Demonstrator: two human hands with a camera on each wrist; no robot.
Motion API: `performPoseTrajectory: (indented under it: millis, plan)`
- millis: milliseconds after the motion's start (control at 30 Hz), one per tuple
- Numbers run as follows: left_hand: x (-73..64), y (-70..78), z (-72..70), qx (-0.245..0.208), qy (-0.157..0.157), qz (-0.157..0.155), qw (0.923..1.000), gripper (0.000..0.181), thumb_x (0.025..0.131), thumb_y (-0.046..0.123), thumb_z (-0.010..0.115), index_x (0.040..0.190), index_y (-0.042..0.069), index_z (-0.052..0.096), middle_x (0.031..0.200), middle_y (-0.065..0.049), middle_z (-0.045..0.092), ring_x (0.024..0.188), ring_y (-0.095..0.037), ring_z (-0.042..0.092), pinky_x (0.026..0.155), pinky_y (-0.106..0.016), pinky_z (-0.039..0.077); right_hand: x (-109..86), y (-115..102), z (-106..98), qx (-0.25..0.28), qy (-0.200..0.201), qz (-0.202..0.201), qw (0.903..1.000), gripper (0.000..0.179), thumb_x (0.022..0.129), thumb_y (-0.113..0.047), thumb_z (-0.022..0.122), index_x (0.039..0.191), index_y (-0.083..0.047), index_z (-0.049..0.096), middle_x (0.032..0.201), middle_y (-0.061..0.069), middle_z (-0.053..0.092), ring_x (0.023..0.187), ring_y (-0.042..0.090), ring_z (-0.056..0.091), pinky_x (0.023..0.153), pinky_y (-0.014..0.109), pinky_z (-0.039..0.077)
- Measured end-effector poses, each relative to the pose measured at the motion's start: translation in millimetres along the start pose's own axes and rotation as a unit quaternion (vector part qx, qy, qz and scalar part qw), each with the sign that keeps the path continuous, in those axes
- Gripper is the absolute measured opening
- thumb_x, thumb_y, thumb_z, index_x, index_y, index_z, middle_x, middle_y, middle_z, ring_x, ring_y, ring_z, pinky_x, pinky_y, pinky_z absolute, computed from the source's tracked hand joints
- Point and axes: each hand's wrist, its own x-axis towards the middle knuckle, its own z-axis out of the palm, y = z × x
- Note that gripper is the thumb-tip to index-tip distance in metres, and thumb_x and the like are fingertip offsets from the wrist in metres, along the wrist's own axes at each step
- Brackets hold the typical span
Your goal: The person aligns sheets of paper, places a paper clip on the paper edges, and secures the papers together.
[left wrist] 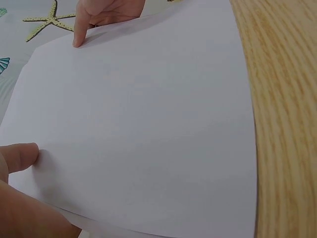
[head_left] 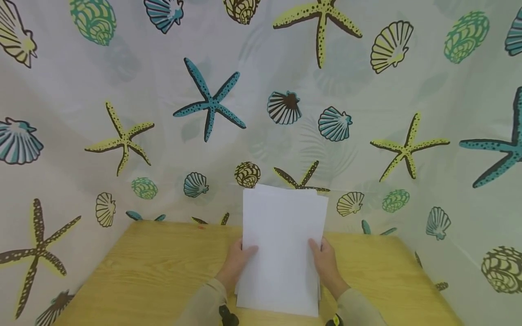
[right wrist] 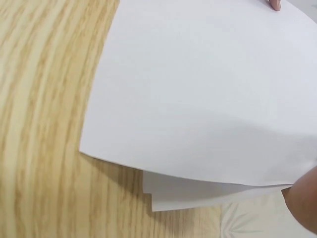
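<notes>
A stack of white paper sheets (head_left: 281, 253) stands tilted up over the table in the head view, its far end raised against the curtain. My left hand (head_left: 238, 260) grips the left edge, thumb lying on the top sheet. On the opposite edge my right hand (head_left: 326, 262) holds the stack the same way, thumb on top and fingers behind. The sheets are not flush: corners stick out at the top right and along the lower edges. In the right wrist view, lower sheets (right wrist: 198, 191) fan out beneath the top one. The fingers behind the stack are mostly hidden.
A light wooden table (head_left: 163, 267) spreads under and around the paper. Behind it and along both sides hangs a pale curtain (head_left: 253, 145) printed with starfish and shells. A small reddish mark (head_left: 201, 227) shows near the table's back edge.
</notes>
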Motion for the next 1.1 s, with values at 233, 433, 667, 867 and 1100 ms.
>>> performPoseTrajectory:
  millis: [233, 433, 667, 867, 1100]
  plan:
    - [-1.8, 1.0, -1.1, -0.006, -0.001, 0.005, 1.0, 0.052, 0.09, 0.013, 0.061, 0.134, -0.009, 0.043, 0.135, -0.027, 0.046, 0.123, -0.042, 0.044, 0.1, -0.054, 0.037, 2.1, 2.6, 2.5, 0.013, 0.014, 0.003, 0.9998, 0.051, 0.099, -0.029, 0.048, 0.135, 0.006, 0.041, 0.138, 0.024, 0.044, 0.126, 0.034, 0.041, 0.106, 0.05, 0.03]
    - [-0.8, 0.2, -1.7, -0.004, -0.006, 0.012, 0.9999, 0.05, 0.09, 0.013, 0.061, 0.131, -0.011, 0.045, 0.132, -0.027, 0.049, 0.121, -0.041, 0.047, 0.099, -0.052, 0.039, 3.5, 3.1, 2.3, 0.002, 0.015, 0.005, 0.9999, 0.052, 0.099, -0.033, 0.047, 0.134, 0.005, 0.042, 0.136, 0.024, 0.045, 0.124, 0.034, 0.043, 0.105, 0.05, 0.032]
    - [-0.2, -0.6, -1.2, -0.006, -0.007, 0.009, 0.9999, 0.053, 0.091, 0.016, 0.061, 0.134, -0.009, 0.043, 0.131, -0.025, 0.051, 0.119, -0.039, 0.049, 0.099, -0.052, 0.039, 2.9, 2.2, 1.1, -0.002, 0.014, 0.009, 0.9999, 0.058, 0.099, -0.039, 0.046, 0.138, 0.003, 0.039, 0.135, 0.023, 0.047, 0.12, 0.033, 0.047, 0.103, 0.051, 0.035]
    - [-3.0, 3.2, 0.7, 0.004, 0.003, 0.005, 1.0, 0.054, 0.092, 0.019, 0.06, 0.136, -0.007, 0.042, 0.131, -0.024, 0.05, 0.119, -0.038, 0.049, 0.098, -0.053, 0.04, 2.0, 0.0, 0.3, 0.021, 0.013, 0.004, 0.9997, 0.047, 0.099, -0.023, 0.049, 0.137, 0.005, 0.041, 0.13, 0.024, 0.051, 0.115, 0.033, 0.05, 0.1, 0.05, 0.039]
    - [-4.2, 7.5, 3.3, 0.004, 0.014, 0.01, 0.9998, 0.053, 0.092, 0.02, 0.061, 0.135, -0.006, 0.044, 0.129, -0.023, 0.053, 0.114, -0.036, 0.053, 0.095, -0.05, 0.043, 1.9, 0.3, -1.5, 0.029, 0.014, -0.004, 0.9995, 0.041, 0.094, -0.013, 0.056, 0.129, 0.008, 0.049, 0.129, 0.025, 0.052, 0.115, 0.034, 0.051, 0.099, 0.049, 0.041]
